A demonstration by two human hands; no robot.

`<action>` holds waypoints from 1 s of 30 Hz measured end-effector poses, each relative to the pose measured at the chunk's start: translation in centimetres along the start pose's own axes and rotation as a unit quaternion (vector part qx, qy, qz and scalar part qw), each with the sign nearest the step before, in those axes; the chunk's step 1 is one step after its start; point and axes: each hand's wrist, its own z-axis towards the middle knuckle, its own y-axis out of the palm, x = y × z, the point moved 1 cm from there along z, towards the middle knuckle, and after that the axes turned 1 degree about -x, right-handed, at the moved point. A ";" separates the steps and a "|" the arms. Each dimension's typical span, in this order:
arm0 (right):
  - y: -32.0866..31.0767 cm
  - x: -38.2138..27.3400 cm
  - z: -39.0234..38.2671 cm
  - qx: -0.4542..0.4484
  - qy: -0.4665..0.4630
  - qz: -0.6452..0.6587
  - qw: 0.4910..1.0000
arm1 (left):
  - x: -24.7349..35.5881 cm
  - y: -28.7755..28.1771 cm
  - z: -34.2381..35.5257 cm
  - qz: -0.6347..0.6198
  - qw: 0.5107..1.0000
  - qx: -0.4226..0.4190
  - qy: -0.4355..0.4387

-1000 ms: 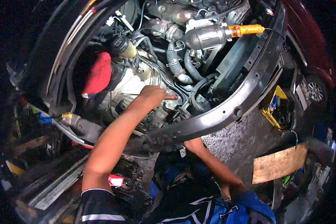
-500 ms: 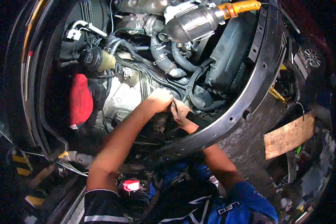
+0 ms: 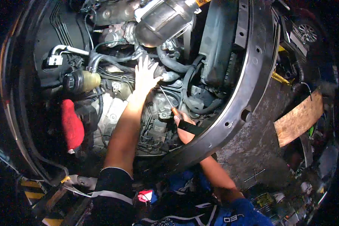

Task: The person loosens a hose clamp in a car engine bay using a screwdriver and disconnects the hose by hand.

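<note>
My left hand (image 3: 145,76) is open, its fingers spread over the dark hoses in the engine bay. A screwdriver (image 3: 175,111) with an orange handle is in my right hand (image 3: 183,134), its thin shaft slanting up and left toward my left wrist. I cannot tell whether its tip touches anything. Below the shaft sits a grey metal engine part (image 3: 160,104). A thick black hose (image 3: 185,92) bends down just to the right of the screwdriver. Across my right wrist lies a black band (image 3: 190,127).
A metal work lamp (image 3: 165,24) hangs over the far side of the bay. At left are a reservoir (image 3: 89,81) with a black cap and a red bundle (image 3: 72,126). The curved front crossmember (image 3: 235,113) crosses over my right forearm. A brown board (image 3: 299,119) stands outside at right.
My hands were close together; now they are apart. The left has moved up and left and spread its fingers. The screwdriver in my right hand now shows clearly. The whole view has shifted.
</note>
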 end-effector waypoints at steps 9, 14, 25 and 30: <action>0.1 1.4 1.5 -0.010 0.071 -0.016 0.997 | -0.8 1.3 0.1 -0.137 0.990 0.026 0.023; 1.1 2.9 2.2 0.030 0.029 -0.047 0.998 | -0.7 1.4 0.5 -0.118 0.993 -0.004 0.013; 2.2 3.0 4.4 0.044 0.036 -0.065 0.996 | -0.8 1.3 0.5 -0.131 0.991 0.005 0.004; 2.8 3.2 5.2 0.086 0.002 -0.068 0.994 | -0.3 1.4 0.6 -0.142 0.990 0.016 -0.004</action>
